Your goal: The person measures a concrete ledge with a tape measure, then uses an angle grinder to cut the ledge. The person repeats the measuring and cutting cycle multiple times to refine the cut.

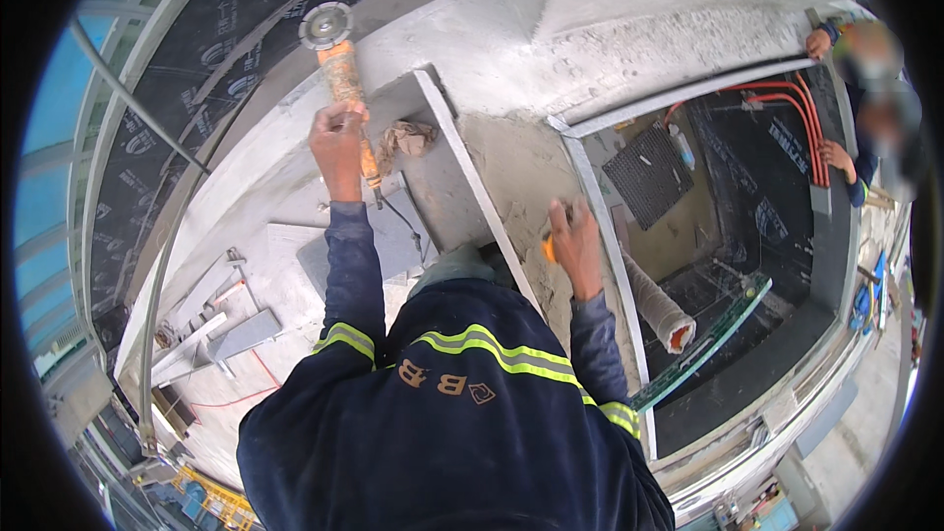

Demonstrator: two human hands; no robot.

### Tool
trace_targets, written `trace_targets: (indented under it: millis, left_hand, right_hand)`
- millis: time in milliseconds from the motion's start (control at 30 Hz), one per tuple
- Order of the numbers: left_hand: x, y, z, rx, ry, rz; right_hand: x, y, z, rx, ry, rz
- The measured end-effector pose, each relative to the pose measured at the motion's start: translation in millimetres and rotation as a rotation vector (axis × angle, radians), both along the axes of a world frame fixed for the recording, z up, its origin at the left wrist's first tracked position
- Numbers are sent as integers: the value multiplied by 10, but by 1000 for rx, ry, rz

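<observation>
My left hand (pixel 337 149) is wrapped round the orange body of an angle grinder (pixel 340 74). Its segmented cutting disc (pixel 325 27) points away from me, and a dark cord (pixel 401 219) trails from its back end. My right hand (pixel 576 248) is closed on a small orange object (pixel 549 248) whose kind is hard to make out. That hand is above a band of grey mortar (pixel 518 172) between two narrow light-grey stone strips (pixel 462 152). Beyond my left wrist lies a crumpled brown piece of paper or cloth (pixel 410 138).
On the right, a recess holds red pipes (pixel 812 133), a black grid mat (pixel 647 177), a pale roll (pixel 657 307) and a long green bar (pixel 703 344). Another person's hands (pixel 837 159) rest at its far right edge. Grey slabs (pixel 246 334) and offcuts lie at left.
</observation>
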State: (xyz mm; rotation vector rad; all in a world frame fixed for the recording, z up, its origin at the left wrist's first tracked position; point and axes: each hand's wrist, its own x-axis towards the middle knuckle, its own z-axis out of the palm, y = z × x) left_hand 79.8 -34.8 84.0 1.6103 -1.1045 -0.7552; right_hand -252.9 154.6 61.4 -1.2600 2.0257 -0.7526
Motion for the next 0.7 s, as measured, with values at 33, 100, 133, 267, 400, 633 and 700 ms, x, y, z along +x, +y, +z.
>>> trace_targets:
  millis: [33,100,133,267,400,633,700]
  left_hand:
    - [138,-81,-110,-6,-161,57]
    - [522,-223,-389,-16,-512,199]
    - [654,-287,-519,74,-546,180]
    - [811,-406,-875,418,-350,19]
    - [760,-371,-1128,434,89,-49]
    - [634,114,-1353,511,599,-172]
    - [699,127,-1457,469,577,-179]
  right_hand:
    - [35,-270,-54,-80,49,51]
    - [205,-955,-176,-170,124,155]
    - [275,-1320,-229,-176,172,198]
    - [737,-2509,-544,-265,343,269]
    - [841,-3141,-908,-247,474,201]
    - [896,-3256,-1044,-138,576,120]
    - [973,-3191,-966,-124,703,120]
